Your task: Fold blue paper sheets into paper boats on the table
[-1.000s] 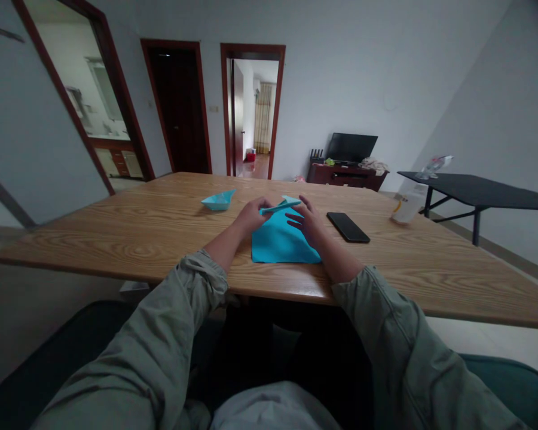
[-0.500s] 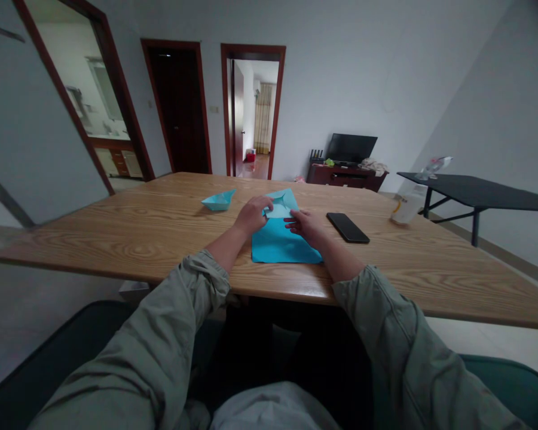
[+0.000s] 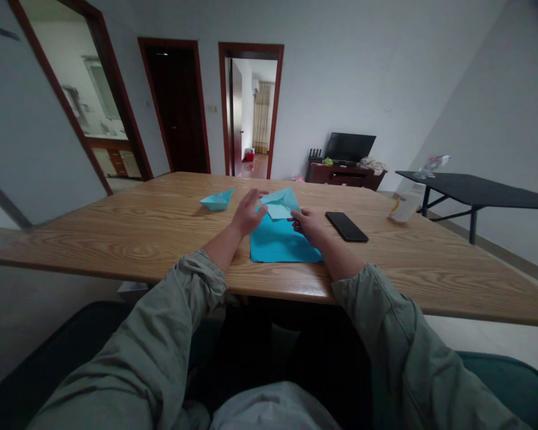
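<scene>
A blue sheet of paper (image 3: 278, 241) lies on the wooden table (image 3: 130, 224) in front of me, its far corner folded over so the pale underside shows. My left hand (image 3: 247, 214) rests on the sheet's far left edge with fingers stretched out flat. At the sheet's right edge my right hand (image 3: 308, 225) presses down near the fold, fingers extended. A small folded blue paper boat (image 3: 217, 200) sits further left on the table, apart from both hands.
A black phone (image 3: 347, 227) lies right of the sheet. A white container (image 3: 402, 205) stands near the table's right edge. Beyond are a black side table (image 3: 475, 191), a TV stand (image 3: 345, 173) and open doorways.
The far flap of the sheet, held up edge-on a second ago, has been laid down flat. My left hand's fingers have stretched out over the fold. The view shifted slightly.
</scene>
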`<state>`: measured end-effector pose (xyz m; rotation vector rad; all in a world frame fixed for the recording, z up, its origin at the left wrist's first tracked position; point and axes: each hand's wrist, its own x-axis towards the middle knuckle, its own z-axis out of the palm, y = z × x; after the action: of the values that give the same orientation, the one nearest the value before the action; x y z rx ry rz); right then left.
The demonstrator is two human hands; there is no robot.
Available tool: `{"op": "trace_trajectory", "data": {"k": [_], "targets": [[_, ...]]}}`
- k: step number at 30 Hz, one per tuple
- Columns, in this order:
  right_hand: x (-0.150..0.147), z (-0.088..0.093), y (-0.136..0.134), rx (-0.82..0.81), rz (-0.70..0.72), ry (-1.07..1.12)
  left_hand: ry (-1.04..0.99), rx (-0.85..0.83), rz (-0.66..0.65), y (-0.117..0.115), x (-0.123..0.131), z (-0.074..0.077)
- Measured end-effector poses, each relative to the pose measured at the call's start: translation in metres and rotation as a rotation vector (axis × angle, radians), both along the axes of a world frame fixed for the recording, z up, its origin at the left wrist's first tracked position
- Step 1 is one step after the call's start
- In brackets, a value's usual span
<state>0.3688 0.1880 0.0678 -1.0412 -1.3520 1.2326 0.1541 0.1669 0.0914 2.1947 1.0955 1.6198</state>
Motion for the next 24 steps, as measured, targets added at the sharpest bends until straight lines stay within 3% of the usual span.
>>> {"op": "trace_trajectory", "data": {"k": [3,5,7,14,24], "targets": [[-0.002,0.003,-0.004,0.021,0.045,-0.033,-0.288,-0.262,0.081,0.017,-0.003,-0.003],[-0.003,0.004,-0.006,0.038,0.072,-0.055,-0.378,-0.562,0.022,0.026,-0.005,-0.006],[-0.003,0.004,-0.007,0.055,0.082,-0.077,-0.387,-0.761,-0.084,0.03,-0.007,-0.008],[-0.003,0.005,-0.008,0.077,0.06,-0.108,-0.423,-0.671,-0.264,0.024,-0.008,-0.01],[-0.005,0.01,-0.012,0.097,0.038,-0.012,-0.547,-0.76,-0.365,0.025,-0.01,-0.011]]}}
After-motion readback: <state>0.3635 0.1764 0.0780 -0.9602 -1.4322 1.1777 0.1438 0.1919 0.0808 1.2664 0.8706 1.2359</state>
